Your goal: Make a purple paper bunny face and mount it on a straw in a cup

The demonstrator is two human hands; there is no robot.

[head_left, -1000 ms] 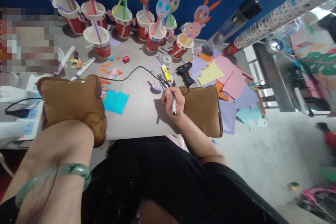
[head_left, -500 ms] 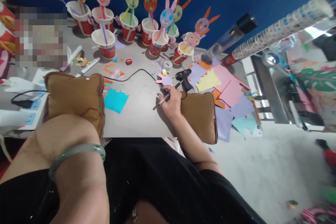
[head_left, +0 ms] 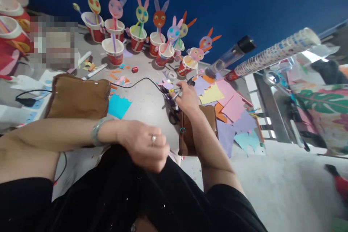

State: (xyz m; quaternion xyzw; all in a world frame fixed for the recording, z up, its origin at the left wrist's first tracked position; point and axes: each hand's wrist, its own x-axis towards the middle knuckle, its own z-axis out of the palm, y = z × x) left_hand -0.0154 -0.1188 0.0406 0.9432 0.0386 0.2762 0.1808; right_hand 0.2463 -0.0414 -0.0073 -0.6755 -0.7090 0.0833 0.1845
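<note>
My right hand (head_left: pixel 187 98) is closed around a pen (head_left: pixel 177 93) above the table. Black-handled scissors (head_left: pixel 174 116) lie just left of the wrist. A black glue gun (head_left: pixel 191 81), partly covered by the fingers, sits beyond the hand. Close to the fingertips is a small purple paper piece (head_left: pixel 167 85), and behind it a roll of white tape (head_left: pixel 171 75). My left hand (head_left: pixel 146 145), wearing a ring, is curled into a loose fist over my lap. Nothing sticks out of that fist, though its palm is hidden.
Paper cups with rabbit faces (head_left: pixel 137 36) line the back. Brown cushions (head_left: pixel 80 96) lie at both sides, the right one under my forearm. Coloured paper sheets (head_left: pixel 231 94), a long stack of cups (head_left: pixel 274 54) and a clear tube (head_left: pixel 228 58) are at the right. A black cord (head_left: pixel 136 83) crosses the table.
My left forearm has swung down off the left cushion, bringing the fist into view over my lap. My right hand has moved slightly up and right with the pen, and the scissors' handles now show.
</note>
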